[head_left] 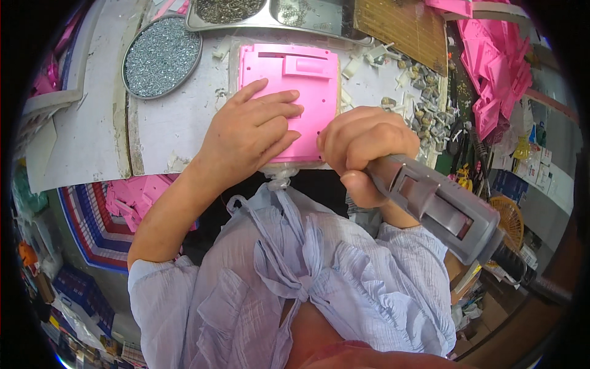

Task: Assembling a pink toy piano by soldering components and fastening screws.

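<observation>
Pressing flat on the pink plastic panel [289, 92], the left hand [252, 132] has fingers spread and together over its lower left part, not gripping, prob. to keep the panel from sliding on the table [178, 123]. The panel lies face-down near the table's front edge, straight ahead of the person. The right hand [362, 147] is fisted tight round the grey electric screwdriver [442, 209], whose body slants back to the right w/ its cable trailing off; the tip is hidden behind the fist, at approx. the panel's lower right edge, so can't tell if it touches. A round tray of screws [161, 56] sits just left of the panel, within easy reach. More pink parts [498, 74] are piled at the right, small grey bits [424, 104] scattered btw. them and the panel.
</observation>
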